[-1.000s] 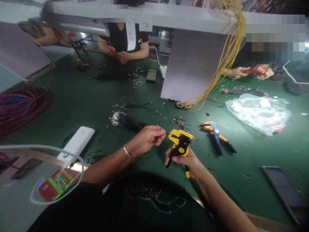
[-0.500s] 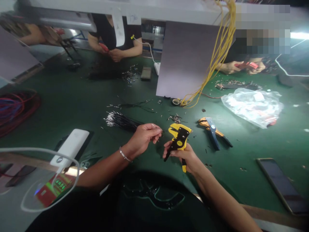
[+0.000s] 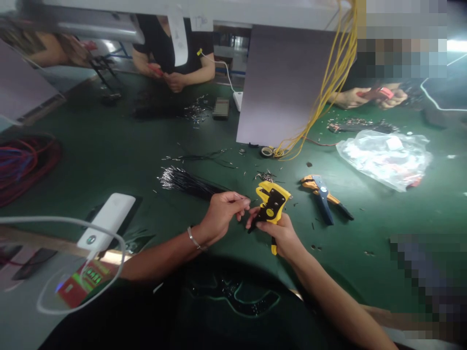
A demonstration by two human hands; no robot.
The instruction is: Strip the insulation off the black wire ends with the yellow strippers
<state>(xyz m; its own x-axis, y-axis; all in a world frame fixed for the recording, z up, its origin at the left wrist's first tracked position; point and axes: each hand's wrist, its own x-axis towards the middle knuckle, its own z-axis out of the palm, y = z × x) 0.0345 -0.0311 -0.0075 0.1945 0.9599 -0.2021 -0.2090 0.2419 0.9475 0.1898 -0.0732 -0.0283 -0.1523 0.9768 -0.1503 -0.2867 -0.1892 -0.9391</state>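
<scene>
My left hand (image 3: pixel 223 214) is closed in a pinch near the middle of the green table, apparently on a thin wire whose tip shows at the fingertips. Just right of it, my right hand (image 3: pixel 279 231) is wrapped round a yellow and black wire stripper (image 3: pixel 272 201), its jaws pointing up and away from me. Behind my left hand lies a bundle of black wires (image 3: pixel 191 183) with silvery ends to the left. Small dark scraps (image 3: pixel 265 176) lie beyond the stripper's jaws.
A blue and orange tool (image 3: pixel 323 194) lies to the right, near a clear plastic bag (image 3: pixel 386 155). At left are a white power bank (image 3: pixel 107 223) with a cable and coiled red wires (image 3: pixel 29 165). Yellow wires (image 3: pixel 328 92) hang beside a grey panel (image 3: pixel 280 87). Co-workers' hands are across the table.
My left hand has moved slightly right, closer to the stripper. The stripper in my right hand has shifted a little, its handles now closer together.
</scene>
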